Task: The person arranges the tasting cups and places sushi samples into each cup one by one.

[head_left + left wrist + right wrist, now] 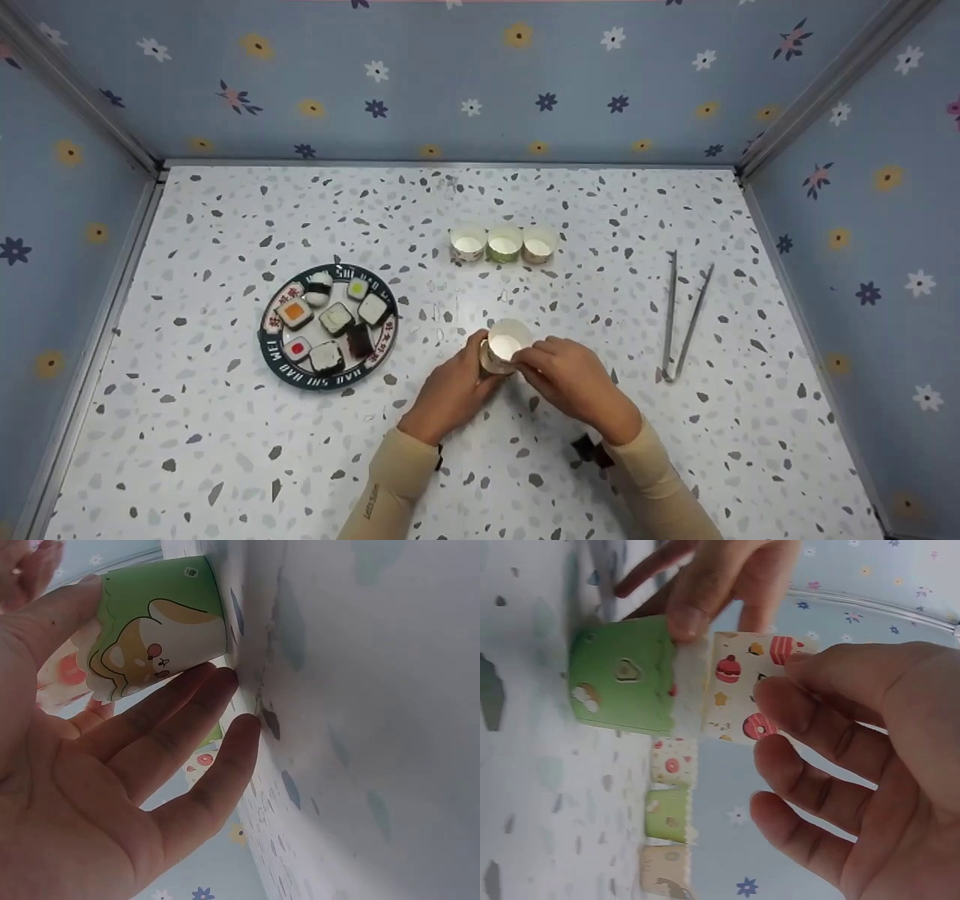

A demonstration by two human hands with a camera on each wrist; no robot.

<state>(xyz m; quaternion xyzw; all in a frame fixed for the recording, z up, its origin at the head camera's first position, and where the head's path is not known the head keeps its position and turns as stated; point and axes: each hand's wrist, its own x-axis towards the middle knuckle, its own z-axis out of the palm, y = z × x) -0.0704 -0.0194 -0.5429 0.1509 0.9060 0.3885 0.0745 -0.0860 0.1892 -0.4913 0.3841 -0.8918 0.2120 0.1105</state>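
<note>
My left hand holds a green paper cup with an animal print, thumb on one side and fingers on the other. The cup stands on the table, as the left wrist view shows. Thumb and forefinger of my right hand pinch a cream paper cup printed with pink sweets. It sits at the mouth of the green cup, in line with it; how far inside it reaches is hidden. From above, the cream cup's pale inside shows between both hands.
Three paper cups stand in a row farther back. To the left, a dark-rimmed plate bears several sushi pieces. Metal tongs lie spread on the right. Flowered blue walls border the speckled table at the back and sides.
</note>
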